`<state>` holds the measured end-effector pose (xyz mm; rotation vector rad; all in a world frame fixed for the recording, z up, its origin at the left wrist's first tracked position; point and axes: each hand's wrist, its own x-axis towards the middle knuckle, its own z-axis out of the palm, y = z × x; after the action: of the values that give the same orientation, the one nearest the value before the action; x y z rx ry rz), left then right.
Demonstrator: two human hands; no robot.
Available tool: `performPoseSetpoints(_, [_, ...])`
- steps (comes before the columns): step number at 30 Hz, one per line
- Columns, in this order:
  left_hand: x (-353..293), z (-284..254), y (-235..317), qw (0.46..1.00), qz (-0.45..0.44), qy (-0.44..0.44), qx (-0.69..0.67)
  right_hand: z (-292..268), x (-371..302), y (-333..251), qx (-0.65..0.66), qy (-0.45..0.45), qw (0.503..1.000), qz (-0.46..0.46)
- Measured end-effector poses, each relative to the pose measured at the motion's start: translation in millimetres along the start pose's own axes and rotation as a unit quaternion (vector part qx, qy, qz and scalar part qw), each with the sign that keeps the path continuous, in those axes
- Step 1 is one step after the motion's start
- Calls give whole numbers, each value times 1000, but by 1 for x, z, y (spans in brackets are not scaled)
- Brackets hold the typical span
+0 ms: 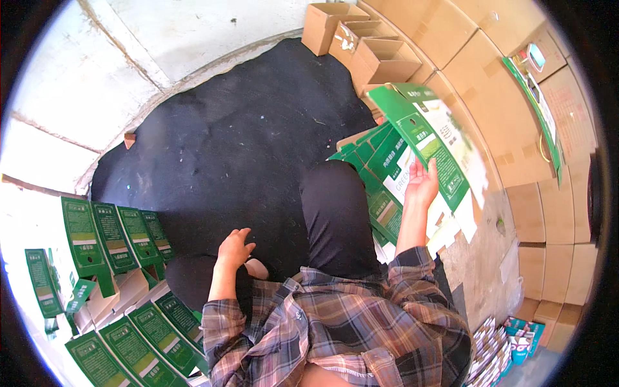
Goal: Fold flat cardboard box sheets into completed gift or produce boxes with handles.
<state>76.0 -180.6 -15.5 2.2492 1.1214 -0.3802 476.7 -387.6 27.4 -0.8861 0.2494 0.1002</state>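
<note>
My right hand (422, 185) grips the lower edge of a flat, unfolded green-and-white carton (431, 138), raised and tilted at the right. Under it, beside my right knee, lies a pile of more flat green-and-white cartons (384, 169), partly hidden by the raised one. My left hand (236, 248) hovers near my left knee with its fingers apart, holding nothing. To its left stand rows of folded green boxes (116, 242) with white insides; several more folded boxes (151, 335) line up nearer to me.
A black mat (238, 142) covers the floor ahead, bounded by a white wall (187, 32). Small open brown boxes (387, 61) stand at the far right, against stacked brown cartons (493, 97). At the lower right is a pile of small printed packs (488, 355).
</note>
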Motion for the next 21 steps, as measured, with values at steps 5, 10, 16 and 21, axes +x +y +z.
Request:
performPoseSetpoints(5, [1, -4, 4, 1000, -11, -8, 3, 45, -39, -14, -103, -116, 983, -101])
performPoseSetpoints(10, [0, -5, -5, 999, 1, 33, -25, 88, -30, -19, -154, -227, 945, -179])
performPoseSetpoints(16, [5, -22, -5, 964, 80, 111, -227, 170, -27, -26, -93, -315, 928, -178])
performPoseSetpoints(21, [15, -71, -33, 829, 65, 262, -489, 213, -40, 8, -169, -471, 857, -124])
